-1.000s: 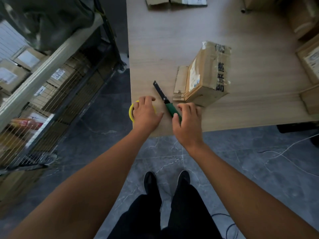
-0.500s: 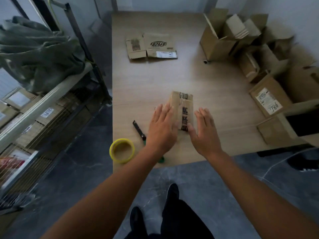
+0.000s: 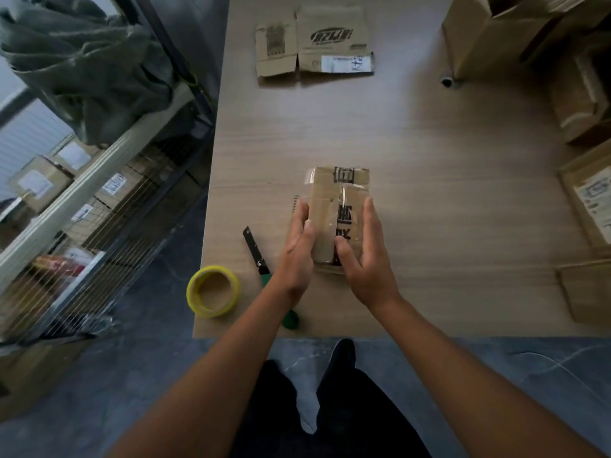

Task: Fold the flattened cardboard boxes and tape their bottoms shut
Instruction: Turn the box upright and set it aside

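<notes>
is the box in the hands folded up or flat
Folded up: the box stands as a block, clear tape along its top seam.

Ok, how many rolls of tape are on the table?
1. The yellow roll of tape lies flat near the light wooden table's near-left corner, left of the green-handled utility knife. Others may be hidden among the cardboard boxes at the right.

box (image 3: 325, 206) brn, blk print | tape roll (image 3: 193, 292) ylw | knife (image 3: 256, 254) blk blade, grn handle | table (image 3: 429, 193) lt wood-grain | floor (image 3: 148, 375) gry marbled
</notes>
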The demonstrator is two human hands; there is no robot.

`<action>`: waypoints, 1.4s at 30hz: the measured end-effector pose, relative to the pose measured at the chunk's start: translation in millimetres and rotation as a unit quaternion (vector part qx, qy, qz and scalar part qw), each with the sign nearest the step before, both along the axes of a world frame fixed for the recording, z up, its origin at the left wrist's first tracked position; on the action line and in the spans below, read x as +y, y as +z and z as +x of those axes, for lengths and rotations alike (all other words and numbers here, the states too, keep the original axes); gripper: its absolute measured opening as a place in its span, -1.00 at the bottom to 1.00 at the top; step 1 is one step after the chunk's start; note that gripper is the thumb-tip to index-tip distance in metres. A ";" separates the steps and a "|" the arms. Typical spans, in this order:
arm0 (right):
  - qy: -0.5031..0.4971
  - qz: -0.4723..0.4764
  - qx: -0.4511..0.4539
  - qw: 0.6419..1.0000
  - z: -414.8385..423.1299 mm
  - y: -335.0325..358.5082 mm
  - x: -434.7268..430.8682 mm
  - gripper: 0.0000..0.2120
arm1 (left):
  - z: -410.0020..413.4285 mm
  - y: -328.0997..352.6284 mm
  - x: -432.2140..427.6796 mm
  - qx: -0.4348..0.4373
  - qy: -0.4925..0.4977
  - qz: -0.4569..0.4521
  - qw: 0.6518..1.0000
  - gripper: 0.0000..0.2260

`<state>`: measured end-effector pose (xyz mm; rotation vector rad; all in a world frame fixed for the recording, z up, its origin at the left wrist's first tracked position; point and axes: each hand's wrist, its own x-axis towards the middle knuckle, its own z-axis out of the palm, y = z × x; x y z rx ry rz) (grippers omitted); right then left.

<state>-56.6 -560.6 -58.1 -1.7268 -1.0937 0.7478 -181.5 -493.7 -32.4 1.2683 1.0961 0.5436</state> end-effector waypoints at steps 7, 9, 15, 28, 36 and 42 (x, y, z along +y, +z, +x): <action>0.022 -0.008 -0.030 0.999 6.9 6.8 3.0 -0.25 | 36.6 36.2 54.1 0.177 -0.079 0.203 0.960 -0.41; 0.028 -0.015 -0.030 0.999 9.5 6.6 2.1 -0.24 | 42.4 30.5 65.7 0.163 -0.099 0.138 0.972 -0.40; -0.032 -0.066 0.103 0.992 24.5 30.4 22.7 -0.18 | 39.2 17.9 68.0 0.099 -0.063 0.026 0.993 -0.36; -0.080 -0.202 0.109 0.970 39.4 20.9 74.3 -0.38 | 43.4 -15.1 75.6 0.084 -0.024 -0.081 0.993 -0.19; -0.053 -0.150 0.155 0.975 54.1 93.4 46.0 -0.29 | 47.4 68.2 41.8 0.018 -0.043 -0.013 0.999 -0.37; -0.057 -0.029 0.257 0.964 75.4 148.2 -24.8 -0.50 | 38.5 93.7 -21.5 -0.095 0.024 0.049 0.994 -0.46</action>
